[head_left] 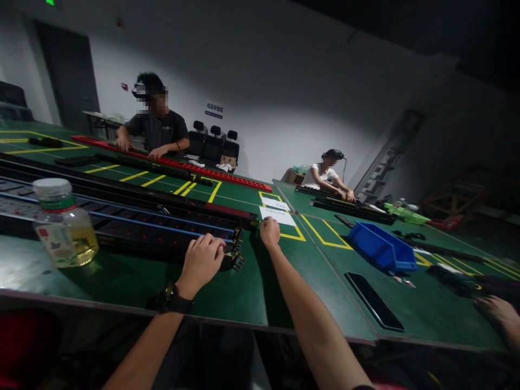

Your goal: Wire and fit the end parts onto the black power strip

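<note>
Phone (374, 301) right of right forearm, near table edge (264, 326); sweeping arm could push it off. Left hand (203, 260) palm-down, fingers loosely spread, resting on right end of black panel (158, 238); uneven press might skew panel. Bottle (65, 230) left of left hand, could tip if panel shifts. Right hand (270, 232) curled at end of dark bar (227, 213); cannot tell whether pinching anything. Slip there might jar bar.

Jar (65, 234); blue bin (379, 250); phone (374, 301)
</note>
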{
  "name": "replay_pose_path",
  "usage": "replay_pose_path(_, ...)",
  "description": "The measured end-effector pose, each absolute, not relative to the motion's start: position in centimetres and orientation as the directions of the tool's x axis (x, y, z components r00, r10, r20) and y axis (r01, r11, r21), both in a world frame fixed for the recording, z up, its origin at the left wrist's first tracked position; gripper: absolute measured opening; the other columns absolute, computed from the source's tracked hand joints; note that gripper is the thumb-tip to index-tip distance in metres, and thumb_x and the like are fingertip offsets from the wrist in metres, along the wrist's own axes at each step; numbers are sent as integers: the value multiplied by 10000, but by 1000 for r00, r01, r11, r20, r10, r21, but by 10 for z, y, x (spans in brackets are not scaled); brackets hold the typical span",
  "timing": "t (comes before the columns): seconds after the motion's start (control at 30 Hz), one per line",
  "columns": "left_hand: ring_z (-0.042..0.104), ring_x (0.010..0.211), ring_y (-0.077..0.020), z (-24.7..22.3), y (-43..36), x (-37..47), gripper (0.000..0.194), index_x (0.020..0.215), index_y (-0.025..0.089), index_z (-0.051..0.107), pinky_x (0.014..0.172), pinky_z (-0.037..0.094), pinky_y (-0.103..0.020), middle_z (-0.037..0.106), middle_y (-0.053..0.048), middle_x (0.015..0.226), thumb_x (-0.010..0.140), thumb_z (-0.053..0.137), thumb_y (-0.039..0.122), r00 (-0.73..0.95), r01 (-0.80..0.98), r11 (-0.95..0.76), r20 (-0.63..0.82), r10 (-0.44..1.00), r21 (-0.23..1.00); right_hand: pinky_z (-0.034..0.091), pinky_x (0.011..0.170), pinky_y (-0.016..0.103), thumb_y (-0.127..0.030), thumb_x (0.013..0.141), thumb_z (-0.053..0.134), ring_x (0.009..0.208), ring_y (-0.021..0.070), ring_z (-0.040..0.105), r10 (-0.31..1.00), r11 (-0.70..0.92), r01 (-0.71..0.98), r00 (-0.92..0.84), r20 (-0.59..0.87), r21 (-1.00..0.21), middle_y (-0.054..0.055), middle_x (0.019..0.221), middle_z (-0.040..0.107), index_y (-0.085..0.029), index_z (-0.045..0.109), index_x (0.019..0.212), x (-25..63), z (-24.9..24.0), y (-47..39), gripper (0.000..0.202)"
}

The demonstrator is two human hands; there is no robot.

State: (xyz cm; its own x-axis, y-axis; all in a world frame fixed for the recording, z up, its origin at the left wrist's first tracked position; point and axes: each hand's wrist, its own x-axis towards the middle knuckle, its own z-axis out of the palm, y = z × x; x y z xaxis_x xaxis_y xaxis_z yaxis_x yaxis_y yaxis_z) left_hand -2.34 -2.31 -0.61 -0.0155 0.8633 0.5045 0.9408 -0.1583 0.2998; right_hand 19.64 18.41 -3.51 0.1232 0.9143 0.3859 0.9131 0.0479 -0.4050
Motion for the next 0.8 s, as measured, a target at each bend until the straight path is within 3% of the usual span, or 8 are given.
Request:
replay_pose_path(0.13,634,1021,-258,-7,-23,-24,257,1025,271,742,877,430,-389,709,-77,1041,964,493,250,-11,950,-146,497,868,275,458,888,291,-229,1039,443,1097,237,648,933,92,927,47,357,-362,130,1203,713,-182,717,1201,202,-31,190,322)
replay_pose_path(0.27,635,1009,-258,-8,-22,-23,267,1028,277,742,874,431,-390,702,-73,1035,969,482,254,-9,955,-143,505,863,261,443,927,279,-195,1011,475,1096,218,637,916,187,896,-11,401,-402,121,1177,727,-146,710,1243,218,-30,193,334)
replay_pose_path(0.4,636,1013,-263,-7,-22,-23,268,1023,272,743,872,424,-393,698,-73,1032,972,480,254,-6,953,-148,506,862,265,412,1017,302,-107,978,397,1208,241,585,892,165,896,43,449,-412,143,1291,685,-121,686,1302,241,-33,184,435)
replay_pose_path(0.5,638,1008,-265,-7,-23,-23,262,1025,269,743,872,428,-395,697,-73,1034,966,489,252,-8,953,-146,506,863,265,412,1032,311,-97,956,409,1262,251,548,904,159,931,-4,428,-328,113,1385,648,-184,657,1378,250,-37,178,498)
replay_pose_path(0.67,639,1029,-265,-9,-22,-25,261,1027,270,745,869,428,-393,698,-72,1030,973,490,255,-1,957,-150,521,854,247,436,1013,353,-206,1033,408,1296,263,522,920,215,957,-132,368,-195,102,1493,588,-241,536,1522,246,-39,173,506)
replay_pose_path(0.8,635,1043,-262,-10,-21,-25,258,1028,265,748,862,424,-395,699,-69,1027,979,495,255,2,961,-148,528,849,234,445,1009,420,-382,1078,429,1290,306,531,941,159,973,-98,324,-168,125,1465,605,-255,560,1496,243,-36,169,455)
